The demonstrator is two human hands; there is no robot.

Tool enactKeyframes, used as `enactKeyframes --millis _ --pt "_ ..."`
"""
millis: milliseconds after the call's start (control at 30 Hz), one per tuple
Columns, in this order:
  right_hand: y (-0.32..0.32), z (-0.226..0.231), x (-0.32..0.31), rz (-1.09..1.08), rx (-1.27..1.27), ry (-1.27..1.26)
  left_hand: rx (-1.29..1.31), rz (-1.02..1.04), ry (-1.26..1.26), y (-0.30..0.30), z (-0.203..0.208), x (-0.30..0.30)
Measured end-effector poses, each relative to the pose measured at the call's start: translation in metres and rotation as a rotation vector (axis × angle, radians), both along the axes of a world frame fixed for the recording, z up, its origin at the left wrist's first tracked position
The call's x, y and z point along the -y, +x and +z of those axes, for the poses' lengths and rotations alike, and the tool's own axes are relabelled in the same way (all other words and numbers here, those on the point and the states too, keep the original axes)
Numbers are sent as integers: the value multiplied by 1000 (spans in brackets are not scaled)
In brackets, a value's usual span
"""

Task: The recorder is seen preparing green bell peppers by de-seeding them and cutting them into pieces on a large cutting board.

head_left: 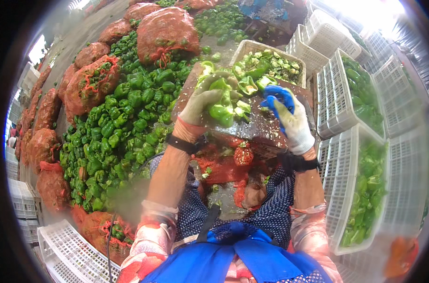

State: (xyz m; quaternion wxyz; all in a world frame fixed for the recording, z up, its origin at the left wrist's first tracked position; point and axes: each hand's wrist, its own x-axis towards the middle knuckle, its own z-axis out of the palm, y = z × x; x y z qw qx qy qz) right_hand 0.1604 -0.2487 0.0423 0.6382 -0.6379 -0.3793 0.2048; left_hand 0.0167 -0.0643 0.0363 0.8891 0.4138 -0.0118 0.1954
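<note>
Not much room on the dark cutting board [261,123], honestly. Both hands sit over it, left hand [202,101] wrapped around a green pepper [222,106], right hand [290,118] just beside, with cut pieces crowding the far edge. Only the near right corner of the board shows bare. Far side is blocked by a white crate of scraps [266,59], right by stacked white crates [351,137], left by the loose pepper heap [124,118] and red mesh sacks [89,80]

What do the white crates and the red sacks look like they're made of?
The white crates look like moulded plastic: stiff lattice walls with a slight sheen. The red sacks look like woven mesh netting, probably plastic, since green peppers show through and the necks are bunched.
</note>
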Motion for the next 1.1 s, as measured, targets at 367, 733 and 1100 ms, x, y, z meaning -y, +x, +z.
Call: enactKeyframes --millis 367,733,1100 --pt "-10 29 1 380 -503 300 35 4 -23 6 2 10" --pt "12 45 22 146 -163 -198 -148 -163 -153 17 9 35" --pt "51 58 371 -839 373 -547 -122 -33 103 8 4 10"
